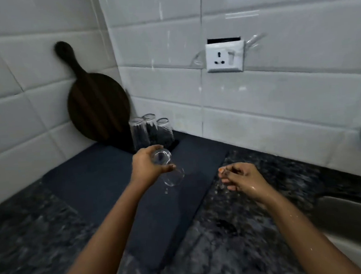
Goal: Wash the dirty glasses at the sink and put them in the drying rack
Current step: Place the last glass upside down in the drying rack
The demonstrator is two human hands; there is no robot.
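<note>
Our left hand gripped a clear glass, tilted mouth down over the dark drying mat on the bench. Our right hand, wet, held nothing, its fingers loosely curled. Three glasses stood inverted at the mat's far corner, before a round wooden board. Judged step: racking a washed glass. Next move calls for turning it fully upside down and setting it beside those three. No legible writing anywhere; the wall socket bore none.
</note>
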